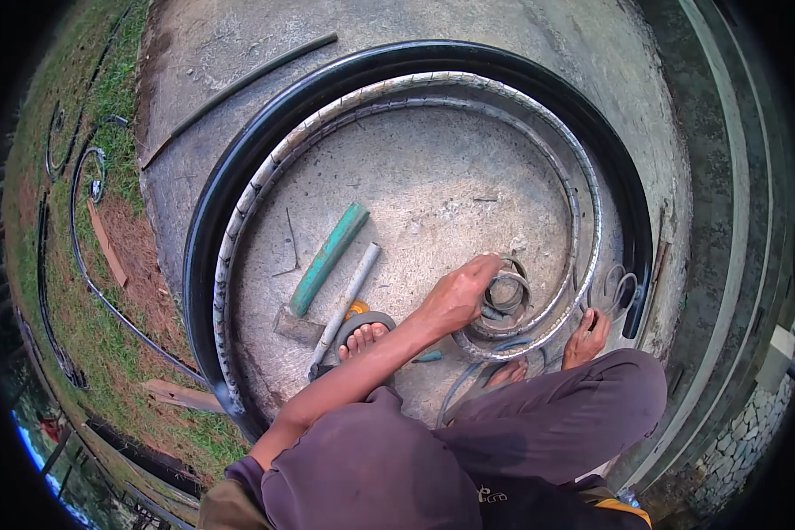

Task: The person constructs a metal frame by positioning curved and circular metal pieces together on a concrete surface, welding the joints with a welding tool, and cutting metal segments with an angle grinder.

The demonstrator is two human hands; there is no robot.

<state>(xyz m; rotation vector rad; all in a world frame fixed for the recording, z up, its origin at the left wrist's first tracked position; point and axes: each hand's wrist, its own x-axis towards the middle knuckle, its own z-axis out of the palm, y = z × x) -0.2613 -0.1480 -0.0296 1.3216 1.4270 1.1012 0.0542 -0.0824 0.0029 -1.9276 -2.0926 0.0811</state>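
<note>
I saw the left hand [458, 300] grasping the left rim of a wire coil [523, 290], which sat just right of its fingers, nearer the right edge of the concrete slab [424, 168]. The right hand [586, 340] bent beside the silver hoop [597, 216], its grip unclear to me. Bare slab opened ahead. The coil faced up, axis roughly upright.

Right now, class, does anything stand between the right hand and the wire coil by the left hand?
Yes: the silver ring. Its lower-right curve runs between them, with the coil inside it and the right hand outside. Nothing visible stands between the left hand and the coil.
</note>
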